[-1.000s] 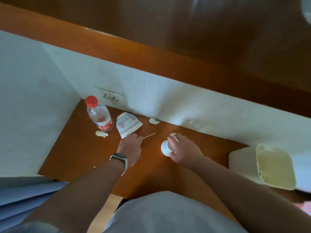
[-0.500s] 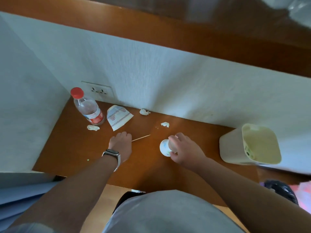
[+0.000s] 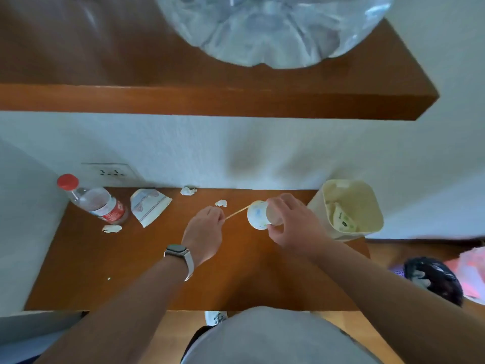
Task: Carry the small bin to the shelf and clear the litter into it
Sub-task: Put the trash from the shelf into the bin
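Over the brown shelf [image 3: 147,271] my right grip [image 3: 291,227] clasps the flimsy-looking white paper cup [image 3: 258,215] mid-wall, left grip [image 3: 204,232] pinching a wooden stick [image 3: 236,213].

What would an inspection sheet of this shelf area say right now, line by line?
Surface: wooden shelf, litter scattered on it.
Job's things: small bin at the right end, a packet inside; paper cup, thin stick, flattened cup and three paper scraps not yet binned.
Clutter: bottle with red cap, at the left.
Grippers: left hand pinches the stick; right hand holds the paper cup on its side.
Cables: nothing seen; wall socket unused.
Surroundings: upper shelf with clear plastic bag; dark bag on the floor.
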Available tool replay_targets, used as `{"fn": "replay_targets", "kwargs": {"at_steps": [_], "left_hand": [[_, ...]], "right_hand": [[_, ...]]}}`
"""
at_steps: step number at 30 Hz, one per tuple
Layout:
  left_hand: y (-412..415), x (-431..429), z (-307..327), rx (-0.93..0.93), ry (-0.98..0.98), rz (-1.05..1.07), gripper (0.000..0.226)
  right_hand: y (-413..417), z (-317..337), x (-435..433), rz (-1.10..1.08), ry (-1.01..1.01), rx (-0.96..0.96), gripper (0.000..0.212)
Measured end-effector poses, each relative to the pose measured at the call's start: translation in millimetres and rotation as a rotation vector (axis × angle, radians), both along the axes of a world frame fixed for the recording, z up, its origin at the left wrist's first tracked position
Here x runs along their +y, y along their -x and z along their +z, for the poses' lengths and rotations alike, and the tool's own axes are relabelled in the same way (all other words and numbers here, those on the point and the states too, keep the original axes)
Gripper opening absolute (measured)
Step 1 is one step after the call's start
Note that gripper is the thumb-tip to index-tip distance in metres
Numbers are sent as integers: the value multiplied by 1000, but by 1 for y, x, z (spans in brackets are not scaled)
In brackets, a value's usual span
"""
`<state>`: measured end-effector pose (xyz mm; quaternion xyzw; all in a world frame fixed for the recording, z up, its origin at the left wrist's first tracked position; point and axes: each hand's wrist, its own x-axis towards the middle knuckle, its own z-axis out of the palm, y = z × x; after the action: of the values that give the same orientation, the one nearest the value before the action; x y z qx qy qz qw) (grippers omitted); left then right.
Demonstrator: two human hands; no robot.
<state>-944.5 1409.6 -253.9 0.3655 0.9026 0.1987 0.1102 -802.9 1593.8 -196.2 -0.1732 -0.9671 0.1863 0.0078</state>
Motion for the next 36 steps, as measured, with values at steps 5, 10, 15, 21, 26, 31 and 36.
{"fn": "replay_targets", "kwargs": {"at_steps": [5, 10, 15, 21, 26, 31, 36], "left_hand": [[-26, 64, 34, -2, -62, -93, 13], [-49, 121, 59, 48, -69, -165, 14], [-73, 175, 71, 133, 83, -289, 11], [-100, 220, 77, 282, 269, -456, 24], [-111, 231, 75, 356, 340, -545, 23], [-113, 227, 60, 372, 218, -540, 16], [-109, 217, 60, 346, 110, -443, 18]], "right_hand": [[-32, 30, 50, -200, 12, 168, 50], [-78, 44, 100, -371, 22, 218, 48], [-117, 34, 128, -421, 67, 178, 51], [-137, 8, 143, -251, 31, 44, 53], [-141, 0, 162, -123, 13, -45, 49], [-135, -1, 181, -47, 6, -40, 41], [-112, 3, 192, 61, -36, -34, 39]]}}
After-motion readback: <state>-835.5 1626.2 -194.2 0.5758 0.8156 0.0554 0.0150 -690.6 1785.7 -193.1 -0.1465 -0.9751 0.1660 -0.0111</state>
